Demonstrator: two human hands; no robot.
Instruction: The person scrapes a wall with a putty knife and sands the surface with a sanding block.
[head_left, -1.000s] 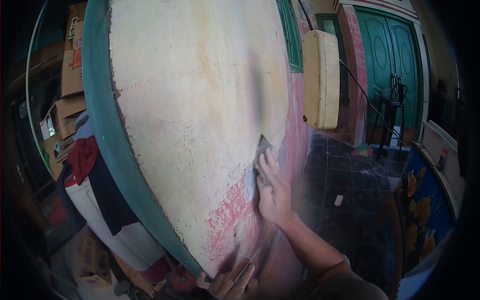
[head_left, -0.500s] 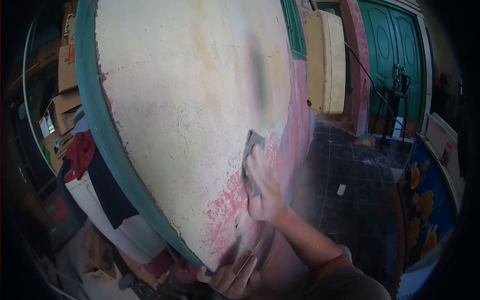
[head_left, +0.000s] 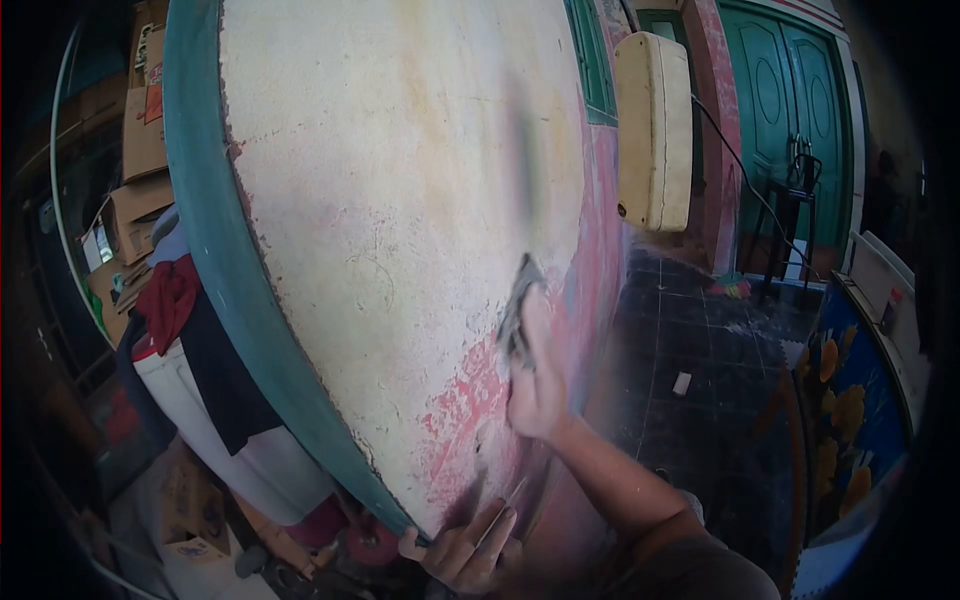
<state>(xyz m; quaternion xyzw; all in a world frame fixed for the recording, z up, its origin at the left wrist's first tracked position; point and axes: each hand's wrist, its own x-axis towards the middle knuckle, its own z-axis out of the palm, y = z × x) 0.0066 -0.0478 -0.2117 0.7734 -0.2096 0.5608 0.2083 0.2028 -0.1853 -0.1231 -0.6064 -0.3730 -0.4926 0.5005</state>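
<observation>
Cream filler, chalky and faintly scored, covers most of the round panel (head_left: 400,200), which stands on edge and leans. A smooth teal rim (head_left: 215,250) bounds it, ragged where filler meets paint. Toward the lower right the coating thins to flaking red paint (head_left: 470,400). The right hand (head_left: 535,385), motion-blurred, presses a grey, creased abrasive sheet (head_left: 520,295) flat against the face at the cream–red boundary, fingers extended over it. The left hand (head_left: 465,550) curls closed round the lowest part of the rim. A thin pale line between its fingers may be a slim tool, but the view is too dark to tell. Behind are a padded cream cushion (head_left: 652,130), green doors (head_left: 790,100), dark floor tiles (head_left: 690,340) and cardboard boxes (head_left: 140,150).

Risks, as judged: the panel rests on a curved edge, so a hard push could roll or tip it if the lower grip loosens. The sheet is kept in place by finger pressure alone and could slip out, dragging fingertips across the gritty face. Uneven pressure at the boundary could gouge the softer filler.
</observation>
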